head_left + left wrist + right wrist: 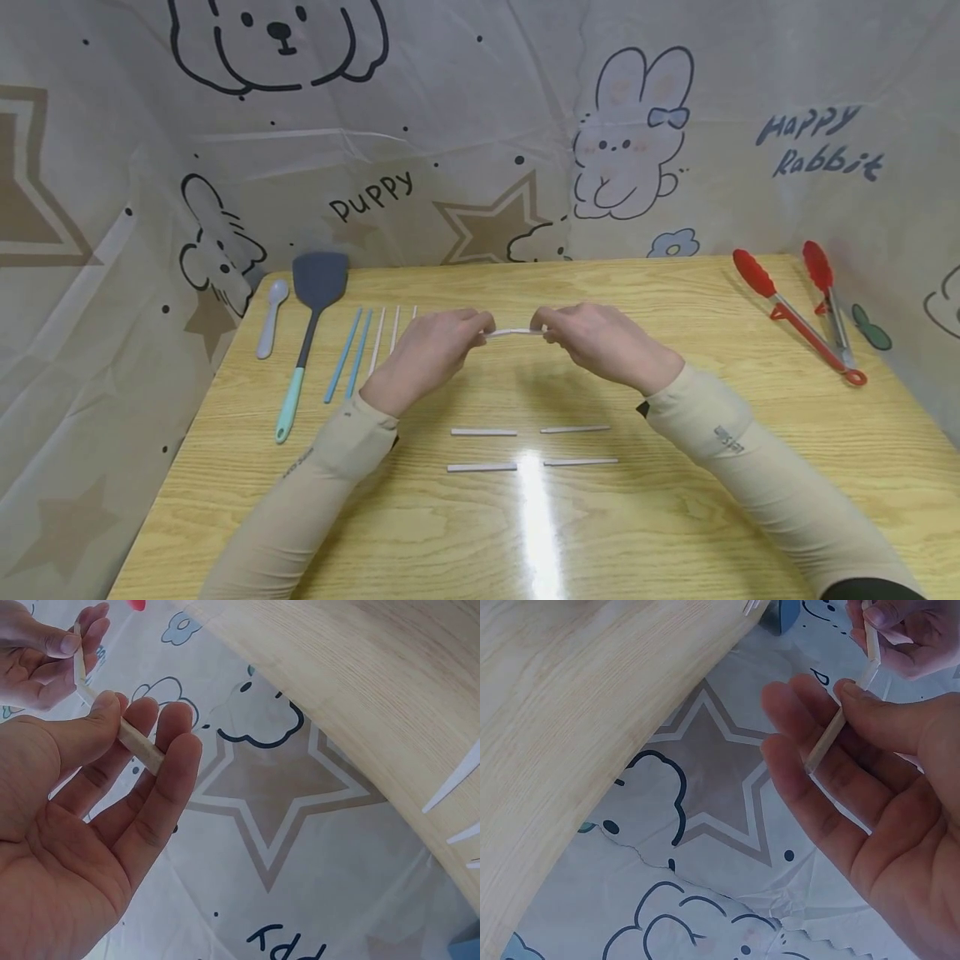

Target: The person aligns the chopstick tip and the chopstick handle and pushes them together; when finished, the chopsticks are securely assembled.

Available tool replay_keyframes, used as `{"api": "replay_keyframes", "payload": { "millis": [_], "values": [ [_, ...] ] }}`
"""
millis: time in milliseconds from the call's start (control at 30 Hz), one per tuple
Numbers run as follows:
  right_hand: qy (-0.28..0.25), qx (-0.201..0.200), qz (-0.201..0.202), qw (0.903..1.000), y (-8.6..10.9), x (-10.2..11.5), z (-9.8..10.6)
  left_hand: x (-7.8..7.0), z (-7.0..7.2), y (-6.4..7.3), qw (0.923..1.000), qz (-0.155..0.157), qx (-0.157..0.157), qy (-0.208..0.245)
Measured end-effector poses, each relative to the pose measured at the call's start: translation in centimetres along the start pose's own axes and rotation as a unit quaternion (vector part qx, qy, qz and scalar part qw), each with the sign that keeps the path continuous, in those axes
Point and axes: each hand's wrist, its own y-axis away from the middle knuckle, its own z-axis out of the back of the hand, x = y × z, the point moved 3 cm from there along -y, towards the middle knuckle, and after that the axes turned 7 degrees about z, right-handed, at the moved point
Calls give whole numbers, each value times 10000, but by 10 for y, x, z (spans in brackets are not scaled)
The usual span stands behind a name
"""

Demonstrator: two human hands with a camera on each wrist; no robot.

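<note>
My left hand point(431, 350) and right hand point(615, 343) pinch the two ends of a thin white stick point(515, 331), raised over the far middle of the table. Both wrist views show the stick point(140, 746) kinked at its middle, between the hands. In each hand, thumb and fingers grip one half, and the tail of that half lies across the fingers. Closer to me, several short white stick pieces point(483, 432) lie on the wood in two rows of pairs. Left of my left hand lie two blue sticks point(342, 356) and several long white sticks point(377, 340), partly hidden by that hand.
A spatula point(320, 287) with a grey blade and mint handle lies at the left of the wooden table point(675, 517), beside a small pale spoon point(272, 321). Red-tipped tongs point(810, 337) lie spread at the right. A printed cloth point(465, 125) hangs behind and at the sides.
</note>
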Motion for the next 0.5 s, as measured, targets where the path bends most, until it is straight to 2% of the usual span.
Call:
{"api": "replay_keyframes", "payload": {
  "millis": [500],
  "values": [
    [386,182,44,9991,-1,0,0,-2,-1,-1,9994,-18,52,-335]
  ]
}}
